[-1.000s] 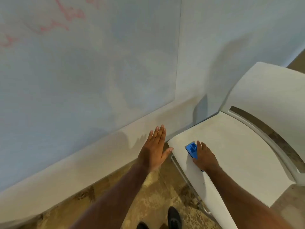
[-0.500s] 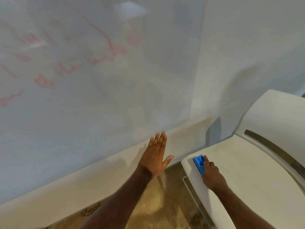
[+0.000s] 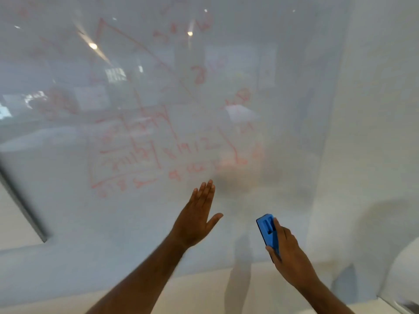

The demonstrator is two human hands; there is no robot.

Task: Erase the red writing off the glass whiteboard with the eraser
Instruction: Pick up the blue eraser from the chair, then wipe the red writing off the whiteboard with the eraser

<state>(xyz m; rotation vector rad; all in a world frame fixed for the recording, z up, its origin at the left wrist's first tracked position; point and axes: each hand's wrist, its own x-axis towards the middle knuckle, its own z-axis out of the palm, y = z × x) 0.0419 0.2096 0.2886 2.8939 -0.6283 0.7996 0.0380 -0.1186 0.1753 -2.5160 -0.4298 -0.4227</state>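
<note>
red writing (image 3: 145,141), faint and blurred

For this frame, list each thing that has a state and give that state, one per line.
glass whiteboard: upright on the wall, red writing on it.
red writing: not yet erased, fills the upper and middle glass.
eraser: blue, lifted in front of the lower board, below the writing; contact with the glass unclear.
right hand: grips the eraser.
left hand: open, fingers straight, holding nothing.
</note>
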